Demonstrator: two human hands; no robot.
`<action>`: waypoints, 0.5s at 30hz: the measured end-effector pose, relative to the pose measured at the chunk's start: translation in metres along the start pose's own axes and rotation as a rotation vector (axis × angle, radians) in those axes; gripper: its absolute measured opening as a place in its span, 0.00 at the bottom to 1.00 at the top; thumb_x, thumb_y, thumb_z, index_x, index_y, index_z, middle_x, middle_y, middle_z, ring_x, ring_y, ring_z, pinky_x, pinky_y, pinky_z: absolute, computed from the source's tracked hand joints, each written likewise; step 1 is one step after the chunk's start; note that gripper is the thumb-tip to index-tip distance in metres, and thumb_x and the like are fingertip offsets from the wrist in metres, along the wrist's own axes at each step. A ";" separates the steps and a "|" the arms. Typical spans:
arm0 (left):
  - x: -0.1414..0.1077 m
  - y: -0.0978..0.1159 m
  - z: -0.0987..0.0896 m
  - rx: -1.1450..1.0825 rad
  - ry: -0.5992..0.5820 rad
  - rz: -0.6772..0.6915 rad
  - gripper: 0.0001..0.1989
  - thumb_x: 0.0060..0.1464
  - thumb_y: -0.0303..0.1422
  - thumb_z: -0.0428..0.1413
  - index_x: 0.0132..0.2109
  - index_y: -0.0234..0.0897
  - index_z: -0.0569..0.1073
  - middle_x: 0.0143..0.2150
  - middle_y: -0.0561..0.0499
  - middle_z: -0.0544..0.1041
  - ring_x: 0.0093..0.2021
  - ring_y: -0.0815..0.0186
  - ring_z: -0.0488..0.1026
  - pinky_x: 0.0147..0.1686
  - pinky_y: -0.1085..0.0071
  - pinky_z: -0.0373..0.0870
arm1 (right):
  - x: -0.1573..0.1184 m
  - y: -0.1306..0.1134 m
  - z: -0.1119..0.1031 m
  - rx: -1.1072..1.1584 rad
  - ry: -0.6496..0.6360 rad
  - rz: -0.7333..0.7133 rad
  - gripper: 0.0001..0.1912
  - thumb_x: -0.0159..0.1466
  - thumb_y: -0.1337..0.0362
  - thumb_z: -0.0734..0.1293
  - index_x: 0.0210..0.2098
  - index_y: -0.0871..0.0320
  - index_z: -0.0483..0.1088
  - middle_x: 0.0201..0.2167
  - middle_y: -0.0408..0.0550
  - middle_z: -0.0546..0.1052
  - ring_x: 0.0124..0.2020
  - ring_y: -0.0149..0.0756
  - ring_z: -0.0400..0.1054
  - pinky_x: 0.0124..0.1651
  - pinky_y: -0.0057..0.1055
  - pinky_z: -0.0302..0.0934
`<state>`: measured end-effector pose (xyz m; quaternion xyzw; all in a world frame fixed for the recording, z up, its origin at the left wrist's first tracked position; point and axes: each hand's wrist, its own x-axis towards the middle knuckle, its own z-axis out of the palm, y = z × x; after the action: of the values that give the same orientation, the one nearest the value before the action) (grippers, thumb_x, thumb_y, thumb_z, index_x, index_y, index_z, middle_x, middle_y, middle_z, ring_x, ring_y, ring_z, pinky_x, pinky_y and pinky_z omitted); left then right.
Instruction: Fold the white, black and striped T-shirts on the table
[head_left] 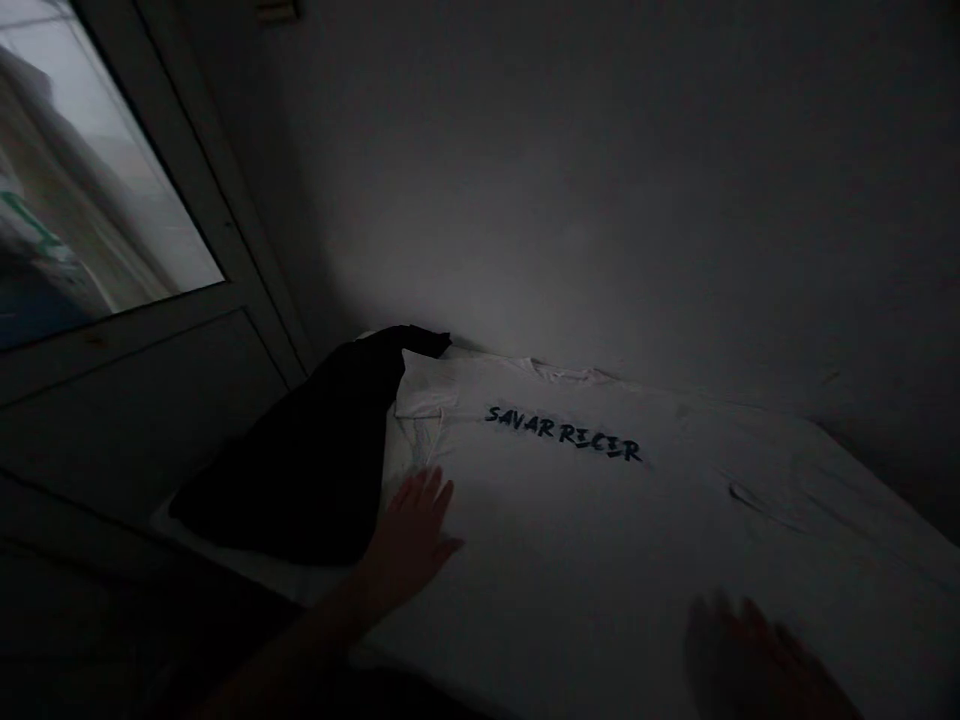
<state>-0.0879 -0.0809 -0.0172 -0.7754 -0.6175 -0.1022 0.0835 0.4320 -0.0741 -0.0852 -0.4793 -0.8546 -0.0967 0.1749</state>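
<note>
A white T-shirt with dark lettering across its chest lies spread out flat, its neckline toward the wall. My left hand rests at the shirt's left side below the sleeve, fingers spread and nothing in it. Near the bottom right, my right hand is over the pale cloth, blurred by motion, with its fingers apart; whether it touches the cloth is unclear. Dark folded cloth lies just left of the shirt.
A grey wall runs behind the pale surface. At the left stands a door frame with a glass pane. The scene is dim, and the lower left is very dark.
</note>
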 end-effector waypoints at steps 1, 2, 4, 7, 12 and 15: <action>0.023 -0.001 -0.003 -0.026 -0.020 0.021 0.35 0.62 0.54 0.46 0.67 0.37 0.61 0.70 0.40 0.59 0.70 0.50 0.54 0.66 0.52 0.54 | 0.029 -0.004 -0.003 0.033 -0.041 0.006 0.36 0.62 0.51 0.60 0.69 0.33 0.48 0.66 0.42 0.63 0.59 0.56 0.65 0.51 0.58 0.69; 0.047 -0.002 -0.005 -0.050 -0.036 0.035 0.36 0.62 0.54 0.46 0.68 0.36 0.60 0.70 0.39 0.60 0.70 0.50 0.55 0.66 0.52 0.53 | 0.062 -0.013 -0.008 0.067 -0.100 0.009 0.34 0.63 0.49 0.60 0.68 0.38 0.55 0.66 0.45 0.63 0.60 0.55 0.65 0.52 0.56 0.70; 0.093 -0.005 -0.001 -0.087 -0.047 0.029 0.36 0.62 0.54 0.45 0.67 0.33 0.60 0.69 0.36 0.60 0.70 0.49 0.54 0.67 0.52 0.51 | 0.137 -0.044 -0.019 0.138 -0.192 -0.011 0.30 0.65 0.47 0.58 0.65 0.46 0.63 0.65 0.47 0.64 0.61 0.51 0.65 0.57 0.50 0.67; 0.143 -0.009 0.020 -0.102 -0.026 -0.045 0.35 0.63 0.51 0.46 0.66 0.28 0.61 0.69 0.31 0.59 0.70 0.46 0.53 0.66 0.49 0.51 | 0.249 -0.110 -0.026 0.225 -0.299 -0.145 0.25 0.69 0.51 0.55 0.61 0.48 0.68 0.60 0.46 0.71 0.58 0.44 0.69 0.59 0.44 0.66; 0.158 -0.018 0.069 -0.126 0.105 -0.103 0.29 0.63 0.43 0.49 0.65 0.30 0.63 0.68 0.33 0.62 0.70 0.47 0.54 0.66 0.46 0.51 | 0.392 -0.216 -0.003 0.259 -0.325 -0.334 0.19 0.68 0.63 0.59 0.56 0.48 0.72 0.54 0.43 0.77 0.53 0.37 0.73 0.56 0.33 0.66; 0.153 -0.023 0.085 -0.142 0.188 -0.082 0.29 0.64 0.45 0.49 0.66 0.36 0.62 0.68 0.38 0.62 0.70 0.50 0.53 0.68 0.47 0.49 | 0.450 -0.267 0.021 0.214 -0.310 -0.442 0.21 0.66 0.70 0.60 0.56 0.52 0.72 0.55 0.45 0.76 0.54 0.37 0.71 0.55 0.29 0.64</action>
<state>-0.0720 0.0898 -0.0587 -0.7405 -0.6294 -0.2213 0.0814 -0.0162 0.1469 0.0721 -0.2694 -0.9602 0.0325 0.0662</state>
